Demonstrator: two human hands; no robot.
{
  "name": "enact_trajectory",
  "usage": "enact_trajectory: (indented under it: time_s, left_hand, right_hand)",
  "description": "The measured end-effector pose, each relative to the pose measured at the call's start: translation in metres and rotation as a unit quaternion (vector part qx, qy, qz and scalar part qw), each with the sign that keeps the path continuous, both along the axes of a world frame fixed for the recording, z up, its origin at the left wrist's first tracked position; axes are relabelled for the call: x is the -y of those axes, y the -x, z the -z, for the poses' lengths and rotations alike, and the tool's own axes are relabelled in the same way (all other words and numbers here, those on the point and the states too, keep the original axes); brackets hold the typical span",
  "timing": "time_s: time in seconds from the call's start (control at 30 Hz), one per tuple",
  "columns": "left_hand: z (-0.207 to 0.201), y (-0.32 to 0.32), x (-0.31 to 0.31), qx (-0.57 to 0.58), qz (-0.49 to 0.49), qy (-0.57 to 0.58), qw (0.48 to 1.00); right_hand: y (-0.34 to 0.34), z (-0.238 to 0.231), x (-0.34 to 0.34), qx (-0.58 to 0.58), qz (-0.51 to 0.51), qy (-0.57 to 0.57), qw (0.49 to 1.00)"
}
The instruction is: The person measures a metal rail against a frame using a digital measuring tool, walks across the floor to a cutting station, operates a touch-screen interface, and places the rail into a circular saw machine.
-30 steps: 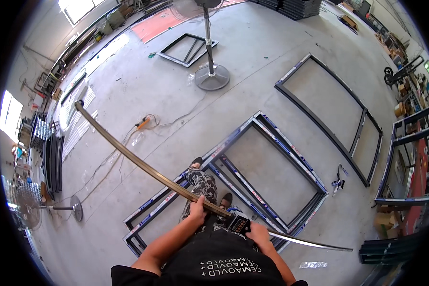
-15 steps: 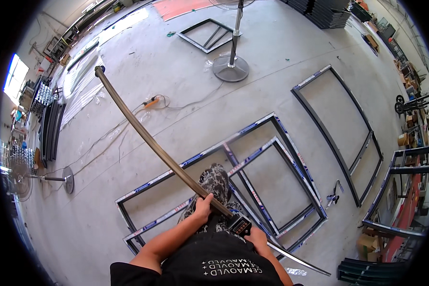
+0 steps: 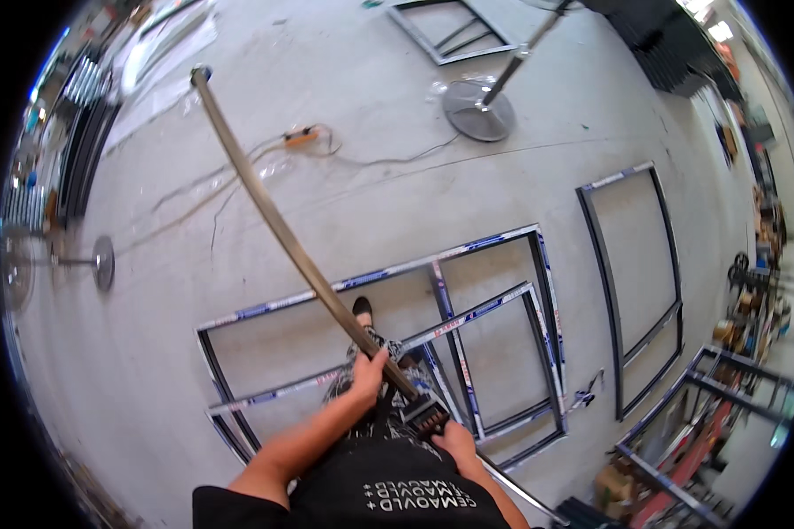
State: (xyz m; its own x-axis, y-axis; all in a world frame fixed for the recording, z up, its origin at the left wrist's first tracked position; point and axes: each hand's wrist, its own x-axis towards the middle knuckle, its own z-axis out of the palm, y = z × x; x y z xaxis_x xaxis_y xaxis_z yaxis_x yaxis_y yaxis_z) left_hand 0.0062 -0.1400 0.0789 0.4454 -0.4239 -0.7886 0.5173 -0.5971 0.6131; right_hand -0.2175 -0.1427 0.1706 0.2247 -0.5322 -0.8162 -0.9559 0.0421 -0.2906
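Note:
A long bronze-coloured metal bar (image 3: 278,225) runs slantwise from the far left toward my waist. My left hand (image 3: 368,377) is closed round its lower part. A black box-shaped piece (image 3: 426,414) with a row of small marks sits at the bar's near end. Against its right side my right hand (image 3: 453,441) is closed, its fingers partly hidden. From beside that hand a thin silver strip (image 3: 522,494) reaches down to the right; whether it joins the box I cannot tell. Below the bar, a large dark window-like frame (image 3: 304,309) with blue-and-white tape lies on the floor.
A smaller taped frame (image 3: 494,306) overlaps the large one. My shoe (image 3: 362,306) is inside the large frame. Another frame (image 3: 600,242) lies to the right. A fan base (image 3: 479,110) and an orange power strip (image 3: 301,136) with trailing cables are farther off.
My view has shifted, and the floor frames sit lower in it. One foot now shows ahead, inside the large frame. Both hands keep their hold; the bar points more steeply away.

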Motion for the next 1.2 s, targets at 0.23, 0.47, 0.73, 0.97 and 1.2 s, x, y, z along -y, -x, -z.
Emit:
enact_trajectory:
  time_s: [0.23, 0.47, 0.73, 0.97, 1.2]
  left_hand:
    - [0.003, -0.080, 0.037, -0.074, -0.088, 0.034, 0.993]
    - [-0.062, -0.095, 0.068, -0.124, -0.232, 0.043, 0.964]
    - [0.058, -0.057, 0.052, -0.123, -0.469, -0.102, 0.868]
    - [0.157, 0.088, 0.151, -0.153, -0.535, -0.089, 0.826]
    - [0.141, 0.103, 0.185, -0.229, -0.656, -0.091, 0.713]
  right_hand:
    - [-0.082, -0.034, 0.063, 0.024, -0.106, 0.079, 0.991]
    - [-0.073, -0.059, 0.126, 0.057, -0.205, 0.134, 0.968]
    - [-0.050, -0.026, 0.192, 0.081, -0.362, 0.131, 0.919]
    - [-0.008, 0.007, 0.317, 0.040, -0.432, 0.108, 0.894]
    - [0.088, 0.007, 0.469, -0.098, -0.497, 0.056, 0.861]
